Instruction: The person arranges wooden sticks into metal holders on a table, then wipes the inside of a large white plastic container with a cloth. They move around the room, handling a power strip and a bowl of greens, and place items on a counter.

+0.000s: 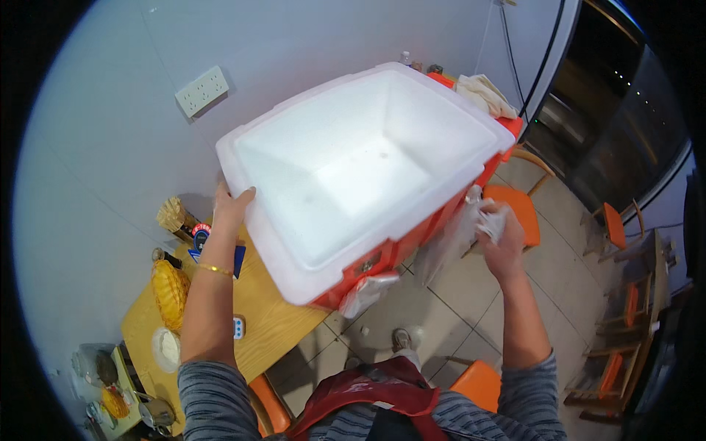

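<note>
A large red cooler box with a white inner liner [353,165] stands tilted in view on a wooden table [276,314], its inside bare apart from small marks. On the liner's left rim rests my left hand [231,206], thumb on top and fingers hidden behind the edge. Beside the box's right side, my right hand [503,237] grips a clear plastic bag [447,242] that hangs down along the red wall. Another crumpled plastic bag [367,295] hangs at the box's near corner, by a metal latch [368,264].
A white cloth [485,95] lies behind the box. Skewers [176,218], a yellow netted bundle [168,295] and a white bowl [166,348] are at left. Orange chairs [513,209] stand on the tiled floor. A wall socket panel [202,91] is above.
</note>
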Available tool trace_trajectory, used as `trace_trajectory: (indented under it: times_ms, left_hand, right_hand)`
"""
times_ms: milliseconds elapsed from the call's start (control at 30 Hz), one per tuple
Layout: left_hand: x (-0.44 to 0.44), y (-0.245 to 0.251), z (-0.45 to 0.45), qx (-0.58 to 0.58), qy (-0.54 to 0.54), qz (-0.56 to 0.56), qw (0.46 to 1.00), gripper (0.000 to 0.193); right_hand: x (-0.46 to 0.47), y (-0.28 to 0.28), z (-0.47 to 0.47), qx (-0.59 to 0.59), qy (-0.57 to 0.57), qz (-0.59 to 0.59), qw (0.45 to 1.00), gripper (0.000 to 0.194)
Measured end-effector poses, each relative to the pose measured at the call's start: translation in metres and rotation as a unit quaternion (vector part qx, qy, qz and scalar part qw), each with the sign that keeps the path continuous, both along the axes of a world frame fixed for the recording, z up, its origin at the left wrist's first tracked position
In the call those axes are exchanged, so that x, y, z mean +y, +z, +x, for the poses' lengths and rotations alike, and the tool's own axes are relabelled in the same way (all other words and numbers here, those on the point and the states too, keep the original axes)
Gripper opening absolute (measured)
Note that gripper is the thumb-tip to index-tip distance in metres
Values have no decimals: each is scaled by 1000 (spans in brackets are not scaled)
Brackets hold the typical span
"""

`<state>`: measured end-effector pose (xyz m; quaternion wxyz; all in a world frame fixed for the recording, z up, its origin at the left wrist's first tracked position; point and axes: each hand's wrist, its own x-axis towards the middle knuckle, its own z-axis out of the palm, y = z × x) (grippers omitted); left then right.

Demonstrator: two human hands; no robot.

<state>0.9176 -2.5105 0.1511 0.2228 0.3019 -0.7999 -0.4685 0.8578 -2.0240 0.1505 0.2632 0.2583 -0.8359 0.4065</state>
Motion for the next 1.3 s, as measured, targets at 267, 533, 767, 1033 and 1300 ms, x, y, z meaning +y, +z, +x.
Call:
trace_trajectory:
  times_ms: [267,533,767,1033,1300]
  left_hand:
    - [17,24,-28,-90,67,46,993,88]
    - [7,26,-64,-256,173,-63,949,96]
    - [-44,21,-94,-261,159,-64,950,92]
    - [-48,35,-105,-301,200,-82,929,75]
    - [-16,73,-82,-219,245,-212,921,75]
  right_hand:
    - [9,28,-171,-24,-9,-18,1000,30]
    - [1,43,-342,-26,-90,185,978,40]
    - [-62,44,-392,-216,-87,313,921,66]
    - [-79,46,-394,-282,-104,284,910,70]
    - [-48,56,-367,-212,-120,225,943,64]
